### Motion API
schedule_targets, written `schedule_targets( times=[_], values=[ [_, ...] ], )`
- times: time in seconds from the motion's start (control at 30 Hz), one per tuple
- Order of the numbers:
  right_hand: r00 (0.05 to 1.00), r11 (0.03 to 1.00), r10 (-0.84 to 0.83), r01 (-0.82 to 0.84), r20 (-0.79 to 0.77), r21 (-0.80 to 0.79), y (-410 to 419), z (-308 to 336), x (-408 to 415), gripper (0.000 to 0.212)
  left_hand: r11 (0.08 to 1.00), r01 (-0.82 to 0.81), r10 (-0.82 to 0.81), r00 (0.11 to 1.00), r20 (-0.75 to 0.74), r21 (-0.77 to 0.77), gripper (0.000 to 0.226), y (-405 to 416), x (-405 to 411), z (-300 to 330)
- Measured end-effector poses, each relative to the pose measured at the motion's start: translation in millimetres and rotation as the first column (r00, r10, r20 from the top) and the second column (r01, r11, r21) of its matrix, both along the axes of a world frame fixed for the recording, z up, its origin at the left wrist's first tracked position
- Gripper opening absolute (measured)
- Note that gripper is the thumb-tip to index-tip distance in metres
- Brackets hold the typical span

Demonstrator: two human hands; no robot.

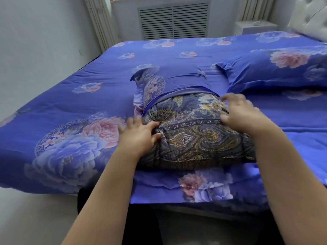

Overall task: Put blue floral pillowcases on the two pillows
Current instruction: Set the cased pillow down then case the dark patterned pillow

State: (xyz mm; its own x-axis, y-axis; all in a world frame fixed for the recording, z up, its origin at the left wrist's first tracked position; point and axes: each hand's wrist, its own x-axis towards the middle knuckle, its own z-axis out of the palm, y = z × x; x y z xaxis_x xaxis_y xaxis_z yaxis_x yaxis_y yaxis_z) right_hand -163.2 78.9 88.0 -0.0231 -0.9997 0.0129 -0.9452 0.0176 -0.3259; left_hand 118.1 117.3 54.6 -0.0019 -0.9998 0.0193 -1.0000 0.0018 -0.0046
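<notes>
Pillowcase (184,76) number two, blue with flowers, is only partway on its pillow (194,137). The far end of the pillow is inside it. The near end, with its dark swirly gold print, sticks out toward the person. Both lie on the bed (70,96), which has a matching blue flower cover.

Left of the pillow, the left hand (139,133) pinches a bunch of pillow cloth at the side edge, thumb and fingers pressed on it. On the right side of the pillow, the right hand (242,112) rests on top with fingers bent. It is blurry, so I cannot tell if it grips the cloth or just presses.

Right of the pillow lies another pillow (276,71), already in its blue case.

What could go wrong? The pillow looks fat and the case mouth looks tight. If only one side gets pushed, the pillow may go in crooked and bunch up. The case could slide away on the smooth cover, because no hand holds its edge now. A hard shove might also fold the far corners over inside.
</notes>
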Motion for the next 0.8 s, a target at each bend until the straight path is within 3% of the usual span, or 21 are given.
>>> schedule_targets(
  times=[0.1,0.2,0.3,0.4,0.47,0.6,0.8],
  values=[
    [0.966,0.961,0.241,-0.223,0.096,-0.166,-28.4,-0.8,38.9,0.059,0.992,0.05,-0.061,0.994,-0.087,-0.118,0.037,-16.9,-20.8,22.2],
    [0.947,0.944,0.297,-0.31,-0.121,-0.11,-43.1,-25.4,73.4,0.042,0.972,0.012,-0.072,0.966,-0.249,-0.237,0.046,-48.5,-31.1,18.4],
    [0.94,0.954,0.268,-0.289,-0.21,-0.075,-43.6,-38.6,87.2,0.039,0.985,-0.049,0.004,0.965,-0.262,-0.166,0.063,-83.4,-36.0,0.1],
    [0.947,0.955,0.221,-0.259,-0.232,-0.148,-48.0,-40.1,93.9,0.037,0.988,-0.106,0.074,0.962,-0.263,-0.109,0.051,-112.0,-38.0,-9.7],
    [0.976,0.965,0.145,-0.175,-0.162,-0.193,-52.9,-40.4,96.9,0.038,0.954,-0.097,0.005,0.951,-0.309,-0.282,0.035,-119.5,-44.5,-10.4],
    [0.999,0.973,0.016,-0.006,0.04,-0.232,-60.6,-50.9,98.3,0.052,0.8,-0.046,-0.234,0.894,-0.381,-0.599,0.017,-101.9,-56.1,-29.5],
    [0.99,0.886,-0.051,0.107,0.134,-0.452,-62.0,-73.5,83.4,0.048,0.727,0.071,-0.339,0.902,-0.267,-0.683,0.017,-81.4,-51.1,-48.9]
  ],
)
